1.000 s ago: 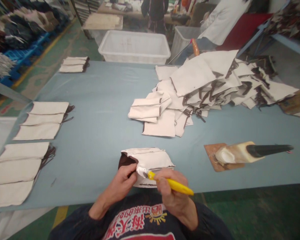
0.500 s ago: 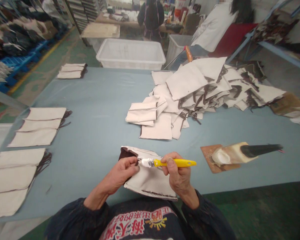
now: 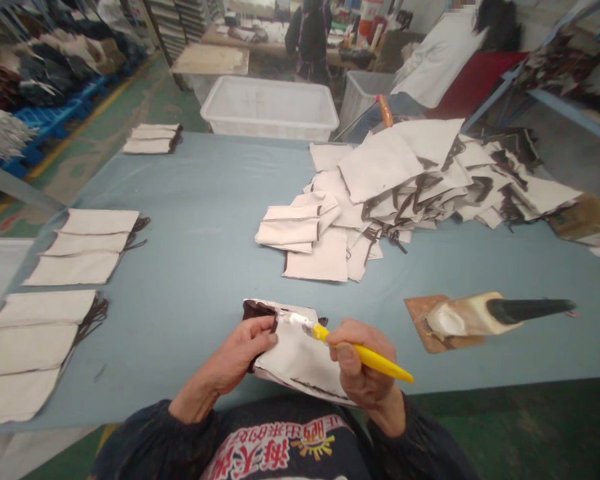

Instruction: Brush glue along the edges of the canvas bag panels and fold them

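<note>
A cream fabric piece with dark brown lining [image 3: 300,353] lies at the table's near side, its left end turned open. My left hand [image 3: 247,347] pinches that left end, thumb on top and fingers by the brown edge. In my right hand [image 3: 365,357] is a yellow-handled brush [image 3: 380,363], slanting down to the right. Its bristles, coated in white paste, touch the upper part of the cream fabric. A wet white smear shows there. To the right, a cut-open plastic bottle with a black handle [image 3: 450,317] holds white paste and rests on a brown board [image 3: 425,310].
A loose heap of cream pieces with dark ties [image 3: 400,160] covers the table's far right. Overlapping cream pieces [image 3: 80,247] lie in rows along the left side. Beyond the far edge stands a white plastic tub [image 3: 270,110]. A person in a white top [image 3: 437,53] sits at back right.
My right hand has moved slightly right and down, tilting the brush handle lower. The bristles have shifted away from my left fingers, and the white smear shows on the fabric.
</note>
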### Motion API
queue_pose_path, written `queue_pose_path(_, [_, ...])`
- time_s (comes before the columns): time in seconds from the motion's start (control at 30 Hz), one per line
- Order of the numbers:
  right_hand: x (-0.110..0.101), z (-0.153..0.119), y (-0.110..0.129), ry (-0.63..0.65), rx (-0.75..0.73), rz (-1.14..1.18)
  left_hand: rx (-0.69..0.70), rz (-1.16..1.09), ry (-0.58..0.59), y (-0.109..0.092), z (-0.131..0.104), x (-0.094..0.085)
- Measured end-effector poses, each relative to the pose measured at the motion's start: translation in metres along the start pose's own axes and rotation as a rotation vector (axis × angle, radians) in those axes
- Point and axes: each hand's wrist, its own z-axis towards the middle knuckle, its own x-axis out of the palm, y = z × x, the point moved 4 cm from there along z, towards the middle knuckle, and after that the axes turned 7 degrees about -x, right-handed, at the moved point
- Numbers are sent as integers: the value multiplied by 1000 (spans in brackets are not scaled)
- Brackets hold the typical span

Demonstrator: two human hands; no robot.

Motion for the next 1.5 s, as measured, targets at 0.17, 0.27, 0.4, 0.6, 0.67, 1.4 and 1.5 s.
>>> queue_pose_path(0.17, [11, -4, -8, 1, -3, -75, -11, -20, 35, -1, -1, 3])
queue_pose_path(0.27, [10, -6, -4, 19, -26, -66, -14, -33, 36, -1, -1, 3])
queue_pose_path(0.4, [10, -4, 5, 39, -32, -46, -17, -24, 23, 0, -1, 4])
queue_pose_path(0.6, [10, 2, 3, 29, -11, -193, -28, 29, -6, 4, 1, 4])
queue_pose_path(0.67, [7, 4, 6, 27, -21, -188, -32, 32, -11, 6, 1, 4])
queue_pose_path(1.4, [7, -8, -19, 63, 510, -32, 72, 217, -62, 17, -3, 11])
queue_pose_path(1.5, [-1, -12, -23, -15, 500, -81, 80, 240, -80, 17, -3, 11])
